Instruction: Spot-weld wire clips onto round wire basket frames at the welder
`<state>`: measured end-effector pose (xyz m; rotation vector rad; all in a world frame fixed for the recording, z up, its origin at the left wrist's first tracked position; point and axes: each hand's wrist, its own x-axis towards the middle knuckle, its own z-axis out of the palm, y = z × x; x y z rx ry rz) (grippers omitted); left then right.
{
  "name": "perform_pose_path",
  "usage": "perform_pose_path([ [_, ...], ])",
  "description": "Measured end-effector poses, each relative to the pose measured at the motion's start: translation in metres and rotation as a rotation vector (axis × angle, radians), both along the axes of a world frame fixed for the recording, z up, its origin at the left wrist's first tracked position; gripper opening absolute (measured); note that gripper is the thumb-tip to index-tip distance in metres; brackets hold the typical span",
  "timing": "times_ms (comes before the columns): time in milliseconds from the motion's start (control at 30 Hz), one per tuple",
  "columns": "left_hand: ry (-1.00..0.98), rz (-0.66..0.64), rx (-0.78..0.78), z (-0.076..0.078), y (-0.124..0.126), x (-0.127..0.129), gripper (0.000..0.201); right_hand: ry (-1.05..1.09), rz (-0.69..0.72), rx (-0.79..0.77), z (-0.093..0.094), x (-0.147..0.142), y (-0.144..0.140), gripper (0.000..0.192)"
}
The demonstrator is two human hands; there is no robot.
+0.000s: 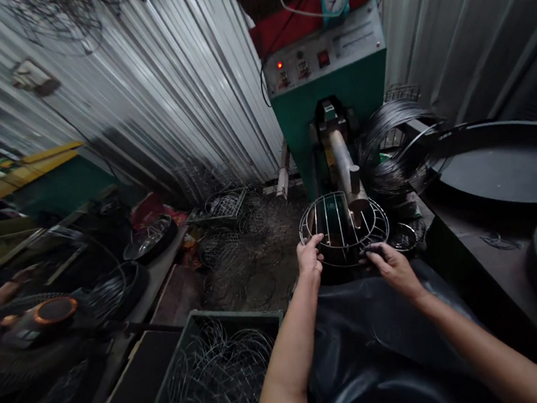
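Observation:
A round wire basket frame (332, 246) is held before the green spot welding machine (289, 128). My left hand (310, 257) grips its near left rim between thumb and fingers. At the near right rim, my right hand (389, 264) is closed in a pinch, with dark fingertips against the wire; whether a small loose piece is also between them I cannot tell. The machine's metal arm (342, 157) reaches down to the basket's right part, with its electrode tip (357, 217) inside the ring.
A green crate (170, 384) of tangled wire stands at lower left. Wire coils (390, 142) hang right of the machine. Large dark pans (501, 165) lie on the right bench. A black apron (361, 333) covers my lap. Another person's hand (22, 276) shows at far left.

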<state>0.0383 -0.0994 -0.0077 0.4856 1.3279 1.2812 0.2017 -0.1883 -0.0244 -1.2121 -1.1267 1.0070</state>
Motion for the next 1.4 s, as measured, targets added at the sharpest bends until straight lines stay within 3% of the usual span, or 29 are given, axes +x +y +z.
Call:
perform_pose_path([
  [133,0.029,0.061,0.035,0.001,0.005,0.000,0.060,-0.175,-0.016,-0.029,-0.007,0.001,0.006,0.035],
  [267,0.020,0.074,0.032,-0.001,0.008,0.000,0.065,-0.148,-0.021,-0.051,-0.004,0.006,0.009,0.035],
  [1067,0.023,0.091,0.016,-0.003,0.017,0.009,0.049,-0.172,-0.073,-0.010,-0.001,0.009,0.026,0.031],
  [1400,0.011,0.104,-0.008,0.003,0.019,0.013,0.044,-0.254,-0.113,0.030,0.006,0.009,0.030,0.029],
])
